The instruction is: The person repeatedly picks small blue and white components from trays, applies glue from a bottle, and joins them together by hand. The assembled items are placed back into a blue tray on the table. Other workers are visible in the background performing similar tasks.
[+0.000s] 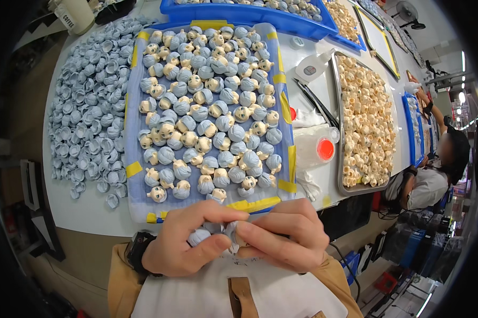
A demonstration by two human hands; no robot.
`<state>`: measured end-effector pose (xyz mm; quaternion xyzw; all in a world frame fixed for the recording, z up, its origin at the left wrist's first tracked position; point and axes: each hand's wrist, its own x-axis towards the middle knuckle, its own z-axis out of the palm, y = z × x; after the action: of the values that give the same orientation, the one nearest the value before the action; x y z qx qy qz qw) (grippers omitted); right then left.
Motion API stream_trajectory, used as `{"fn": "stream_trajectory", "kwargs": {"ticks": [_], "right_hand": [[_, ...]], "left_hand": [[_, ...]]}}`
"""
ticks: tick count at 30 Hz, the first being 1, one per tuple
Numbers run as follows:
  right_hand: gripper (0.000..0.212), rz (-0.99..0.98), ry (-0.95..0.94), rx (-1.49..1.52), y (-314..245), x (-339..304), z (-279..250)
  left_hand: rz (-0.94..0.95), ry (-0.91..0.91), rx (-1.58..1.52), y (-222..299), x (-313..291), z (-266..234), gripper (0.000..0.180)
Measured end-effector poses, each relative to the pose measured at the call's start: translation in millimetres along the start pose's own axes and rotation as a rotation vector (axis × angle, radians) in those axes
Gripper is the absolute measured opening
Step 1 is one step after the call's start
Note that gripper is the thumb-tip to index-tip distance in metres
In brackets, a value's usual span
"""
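In front of my apron, my left hand (183, 241) and my right hand (289, 238) meet with fingers closed. A rounded pale blue doll hair piece (199, 237) sits in the curl of my left hand. Between both hands' fingertips is another pale blue hair piece (231, 232); a bit of beige shows beside it, mostly hidden by my right fingers. Just beyond my hands lies a blue-lined tray (135, 199) edged with yellow tape. Rows of small doll heads (195, 82) with beige faces and blue hair fill it.
Loose blue hair shells (88, 119) are heaped left of the tray. A metal tray (341, 159) of beige head parts (367, 122) stands right. Between them lie black tweezers (316, 100), a white bottle (312, 68) and a red-capped container (324, 149). Another person (430, 183) works at far right.
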<state>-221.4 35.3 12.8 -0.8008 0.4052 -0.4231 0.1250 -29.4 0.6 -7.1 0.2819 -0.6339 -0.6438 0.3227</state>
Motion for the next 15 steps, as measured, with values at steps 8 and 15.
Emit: {"fn": "stream_trajectory", "kwargs": {"ticks": [8, 15], "right_hand": [[0.038, -0.044, 0.036, -0.119, 4, 8, 24], [0.036, 0.084, -0.214, -0.078, 6, 2, 11]], "left_hand": [[-0.153, 0.049, -0.220, 7, -8, 0, 0.051], [0.022, 0.080, -0.032, -5, -19, -21, 0.037]]}}
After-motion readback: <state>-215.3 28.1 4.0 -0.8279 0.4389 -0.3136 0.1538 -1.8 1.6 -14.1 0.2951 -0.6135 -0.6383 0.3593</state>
